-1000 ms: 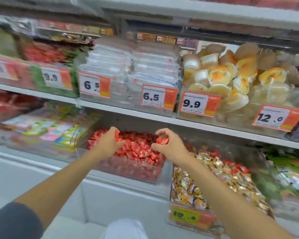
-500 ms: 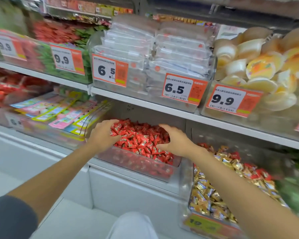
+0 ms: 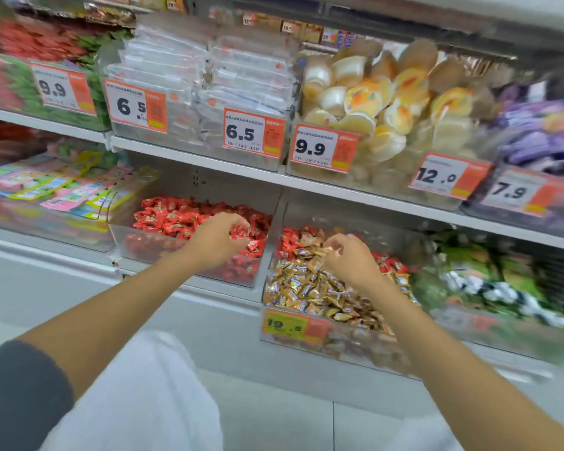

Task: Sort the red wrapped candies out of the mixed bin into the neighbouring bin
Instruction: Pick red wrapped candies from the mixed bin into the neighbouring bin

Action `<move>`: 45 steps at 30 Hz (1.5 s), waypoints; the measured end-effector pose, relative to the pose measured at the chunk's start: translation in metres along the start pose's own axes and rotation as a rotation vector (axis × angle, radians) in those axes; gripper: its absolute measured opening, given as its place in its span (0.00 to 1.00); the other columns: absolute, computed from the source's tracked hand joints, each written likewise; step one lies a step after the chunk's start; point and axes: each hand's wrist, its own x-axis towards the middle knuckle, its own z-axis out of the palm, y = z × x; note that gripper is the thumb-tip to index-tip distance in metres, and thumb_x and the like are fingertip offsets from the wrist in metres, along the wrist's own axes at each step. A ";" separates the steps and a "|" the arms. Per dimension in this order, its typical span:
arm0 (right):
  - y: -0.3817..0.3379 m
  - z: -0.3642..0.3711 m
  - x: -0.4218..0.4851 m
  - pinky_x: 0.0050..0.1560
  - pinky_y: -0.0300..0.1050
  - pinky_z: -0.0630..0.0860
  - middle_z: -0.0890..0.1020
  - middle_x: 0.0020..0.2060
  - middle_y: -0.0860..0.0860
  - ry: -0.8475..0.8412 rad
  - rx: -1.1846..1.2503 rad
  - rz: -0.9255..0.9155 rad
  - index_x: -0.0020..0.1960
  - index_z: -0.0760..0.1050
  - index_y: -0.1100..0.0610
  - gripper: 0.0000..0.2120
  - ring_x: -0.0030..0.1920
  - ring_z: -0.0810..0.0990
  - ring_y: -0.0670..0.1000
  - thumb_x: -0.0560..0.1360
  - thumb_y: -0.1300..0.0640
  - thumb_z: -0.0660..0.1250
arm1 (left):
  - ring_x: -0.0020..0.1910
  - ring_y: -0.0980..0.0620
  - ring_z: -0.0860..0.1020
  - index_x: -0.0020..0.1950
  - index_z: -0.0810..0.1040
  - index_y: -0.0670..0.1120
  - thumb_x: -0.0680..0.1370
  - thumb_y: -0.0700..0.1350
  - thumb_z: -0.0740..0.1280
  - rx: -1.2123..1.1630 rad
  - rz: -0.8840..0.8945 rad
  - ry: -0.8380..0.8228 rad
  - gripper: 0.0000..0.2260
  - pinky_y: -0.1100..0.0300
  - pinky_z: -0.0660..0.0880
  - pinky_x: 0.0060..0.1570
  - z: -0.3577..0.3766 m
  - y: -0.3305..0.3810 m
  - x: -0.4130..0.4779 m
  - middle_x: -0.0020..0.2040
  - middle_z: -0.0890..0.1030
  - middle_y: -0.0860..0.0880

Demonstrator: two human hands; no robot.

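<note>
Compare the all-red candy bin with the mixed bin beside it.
The red bin holds only red wrappers; the mixed bin holds mostly gold, with some red. The mixed bin's front carries a 19.8 price tag; the red bin's front shows none. Both are clear plastic, side by side.

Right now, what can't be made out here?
Head view:
- Right hand: whether it pinches a candy; curled fingers hide it.
- Left hand: whether it holds red candies; fingers cover them.
- Green packs far right: motion-blurred.
- Yellow price tag: small print blurred.
</note>
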 end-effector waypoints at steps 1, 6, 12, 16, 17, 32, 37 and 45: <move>0.016 -0.004 -0.006 0.46 0.46 0.72 0.79 0.44 0.52 -0.026 -0.004 0.042 0.53 0.80 0.56 0.09 0.46 0.79 0.54 0.74 0.58 0.67 | 0.60 0.51 0.75 0.60 0.79 0.48 0.75 0.46 0.71 -0.005 0.029 -0.033 0.14 0.55 0.70 0.62 0.009 0.017 0.001 0.60 0.78 0.50; 0.093 -0.011 -0.020 0.56 0.50 0.75 0.81 0.56 0.55 -0.025 0.042 0.180 0.61 0.77 0.57 0.17 0.56 0.79 0.56 0.74 0.56 0.71 | 0.54 0.50 0.78 0.57 0.80 0.48 0.74 0.46 0.72 -0.068 0.134 -0.087 0.11 0.50 0.74 0.59 0.053 0.076 0.033 0.53 0.80 0.51; 0.102 -0.003 0.031 0.62 0.49 0.73 0.79 0.62 0.57 0.127 0.263 0.222 0.69 0.71 0.60 0.19 0.59 0.78 0.56 0.79 0.60 0.64 | 0.56 0.51 0.76 0.61 0.78 0.50 0.75 0.50 0.71 0.088 0.150 -0.208 0.16 0.53 0.73 0.59 0.093 0.087 0.079 0.58 0.78 0.50; 0.097 0.016 0.066 0.67 0.54 0.69 0.81 0.60 0.52 0.079 0.159 0.227 0.65 0.75 0.54 0.16 0.62 0.77 0.56 0.78 0.53 0.67 | 0.58 0.51 0.76 0.63 0.77 0.51 0.75 0.51 0.71 0.127 0.128 -0.232 0.17 0.51 0.73 0.59 0.095 0.077 0.088 0.61 0.77 0.52; 0.099 0.016 0.068 0.65 0.54 0.70 0.83 0.55 0.51 0.093 0.136 0.212 0.58 0.79 0.53 0.11 0.57 0.80 0.54 0.77 0.53 0.68 | 0.59 0.51 0.76 0.63 0.77 0.51 0.75 0.50 0.71 0.125 0.135 -0.238 0.17 0.51 0.73 0.60 0.095 0.077 0.090 0.61 0.77 0.52; 0.154 -0.097 -0.013 0.41 0.19 0.65 0.75 0.51 0.49 0.196 0.107 0.098 0.61 0.78 0.54 0.16 0.42 0.72 0.38 0.74 0.65 0.67 | 0.53 0.51 0.78 0.62 0.78 0.49 0.79 0.46 0.66 -0.143 0.162 -0.364 0.12 0.56 0.76 0.52 0.207 0.165 0.104 0.59 0.80 0.50; 0.163 -0.089 -0.018 0.45 0.29 0.72 0.79 0.51 0.49 0.297 0.310 0.137 0.55 0.79 0.51 0.14 0.46 0.76 0.42 0.73 0.65 0.68 | 0.54 0.47 0.79 0.58 0.77 0.51 0.74 0.66 0.65 0.243 0.080 -0.367 0.22 0.52 0.73 0.55 0.248 0.188 0.123 0.52 0.81 0.52; 0.169 -0.082 -0.018 0.44 0.29 0.73 0.80 0.50 0.51 0.356 0.445 0.133 0.51 0.79 0.49 0.13 0.44 0.76 0.44 0.73 0.66 0.68 | 0.56 0.48 0.78 0.56 0.78 0.51 0.73 0.61 0.69 0.243 -0.061 -0.324 0.18 0.53 0.71 0.59 0.266 0.183 0.129 0.54 0.81 0.51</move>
